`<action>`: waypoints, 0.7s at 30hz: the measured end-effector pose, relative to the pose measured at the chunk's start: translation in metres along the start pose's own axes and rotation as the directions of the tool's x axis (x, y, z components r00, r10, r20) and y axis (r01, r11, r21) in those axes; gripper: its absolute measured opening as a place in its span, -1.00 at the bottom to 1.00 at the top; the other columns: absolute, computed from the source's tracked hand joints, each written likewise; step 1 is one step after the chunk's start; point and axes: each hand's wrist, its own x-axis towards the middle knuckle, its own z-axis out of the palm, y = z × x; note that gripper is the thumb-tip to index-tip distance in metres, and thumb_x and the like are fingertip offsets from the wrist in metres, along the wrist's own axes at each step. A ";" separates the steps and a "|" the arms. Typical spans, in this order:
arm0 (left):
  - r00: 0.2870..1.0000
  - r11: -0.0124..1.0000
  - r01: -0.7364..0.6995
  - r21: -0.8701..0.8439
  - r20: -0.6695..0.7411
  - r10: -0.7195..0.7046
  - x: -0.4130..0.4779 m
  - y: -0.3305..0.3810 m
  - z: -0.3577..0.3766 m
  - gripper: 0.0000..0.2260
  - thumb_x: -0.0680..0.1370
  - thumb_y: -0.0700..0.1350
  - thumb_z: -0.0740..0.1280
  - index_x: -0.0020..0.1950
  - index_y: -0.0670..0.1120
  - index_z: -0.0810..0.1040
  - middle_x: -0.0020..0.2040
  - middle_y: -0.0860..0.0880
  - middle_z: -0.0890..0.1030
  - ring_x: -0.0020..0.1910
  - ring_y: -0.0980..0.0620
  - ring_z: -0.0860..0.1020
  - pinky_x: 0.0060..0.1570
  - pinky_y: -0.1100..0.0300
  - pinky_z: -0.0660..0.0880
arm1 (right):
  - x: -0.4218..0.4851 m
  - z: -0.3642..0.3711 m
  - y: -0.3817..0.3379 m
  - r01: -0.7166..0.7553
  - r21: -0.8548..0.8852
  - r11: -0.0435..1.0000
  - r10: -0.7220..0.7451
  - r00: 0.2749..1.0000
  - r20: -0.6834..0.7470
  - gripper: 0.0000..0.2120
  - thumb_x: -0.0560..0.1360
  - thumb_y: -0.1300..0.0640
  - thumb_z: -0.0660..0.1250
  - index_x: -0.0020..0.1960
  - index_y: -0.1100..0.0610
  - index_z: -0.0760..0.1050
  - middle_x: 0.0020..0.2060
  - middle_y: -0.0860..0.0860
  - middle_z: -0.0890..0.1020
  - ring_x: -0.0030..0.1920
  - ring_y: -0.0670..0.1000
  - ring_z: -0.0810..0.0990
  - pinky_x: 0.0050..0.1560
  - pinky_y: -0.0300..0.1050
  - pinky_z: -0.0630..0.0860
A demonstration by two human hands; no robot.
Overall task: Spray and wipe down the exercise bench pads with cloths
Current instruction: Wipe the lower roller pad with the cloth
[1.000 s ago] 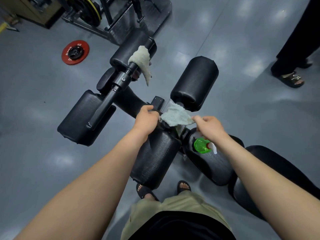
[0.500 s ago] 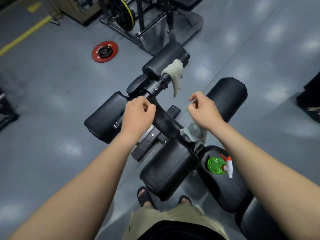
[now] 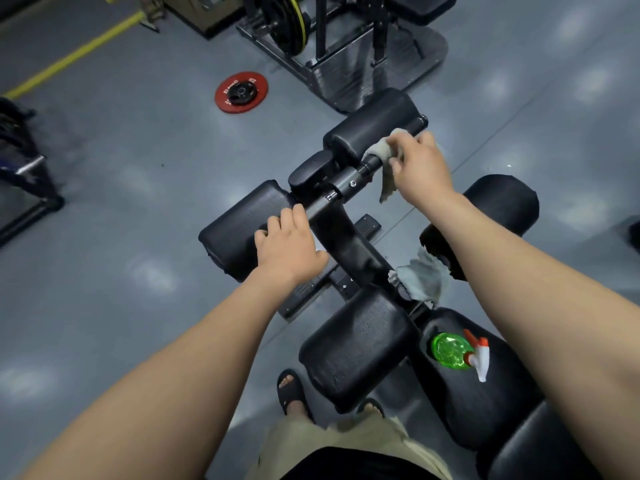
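A black exercise bench with several pads fills the middle. My right hand [image 3: 420, 168] grips a grey cloth [image 3: 384, 157] draped over the black bar beside the far roller pad [image 3: 367, 128]. My left hand [image 3: 289, 242] lies flat, fingers apart, on the left roller pad [image 3: 235, 230]. A second, paler cloth [image 3: 424, 277] lies loose on the frame between the near pads. A green spray bottle [image 3: 452, 351] with a white and orange trigger lies on the near right pad [image 3: 485, 403]. The near centre pad [image 3: 356, 348] is bare. My right forearm partly hides another roller pad [image 3: 502, 202].
A red weight plate [image 3: 241, 92] lies on the grey floor at the back. A weight rack with a black plate [image 3: 287, 19] stands behind the bench. Dark equipment [image 3: 20, 168] sits at the left edge. My sandalled feet [image 3: 292, 393] stand under the near pad.
My right hand has left the pale cloth on the frame and reached forward to take the grey cloth on the bar. My left hand moved onto the left roller pad and opened.
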 end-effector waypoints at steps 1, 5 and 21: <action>1.000 1.000 -0.003 0.003 0.002 0.003 0.000 0.000 0.000 -0.19 0.52 0.18 0.30 0.60 -0.14 0.01 0.45 -0.11 0.28 0.37 -0.18 0.31 0.30 -0.14 0.31 | -0.001 0.001 0.000 0.011 0.003 1.000 -0.010 0.999 -0.042 -0.74 0.60 0.13 0.24 0.27 -0.01 0.48 0.13 0.08 0.39 0.04 0.17 0.49 -0.09 -0.02 0.44; 1.000 1.000 -0.021 0.013 0.010 0.021 0.001 -0.001 0.000 -0.15 0.49 0.21 0.32 0.59 -0.15 0.02 0.43 -0.10 0.28 0.35 -0.18 0.32 0.27 -0.15 0.34 | -0.016 0.003 0.000 0.084 -0.036 0.996 -0.087 0.991 -0.098 -0.88 0.54 0.07 0.30 0.03 0.08 0.49 0.11 0.04 0.39 0.14 0.10 0.38 -0.07 -0.05 0.41; 0.990 0.964 -0.128 -0.234 -0.082 0.111 -0.013 -0.007 0.001 -0.16 0.53 0.14 0.31 0.66 -0.15 -0.01 0.61 -0.13 0.13 0.60 -0.16 0.05 0.57 -0.13 0.04 | -0.163 -0.013 -0.012 -0.247 0.452 0.857 0.146 0.958 0.245 -0.81 0.60 -0.14 0.30 -0.03 -0.02 0.46 -0.28 -0.18 0.53 -0.29 -0.18 0.46 -0.18 -0.15 0.44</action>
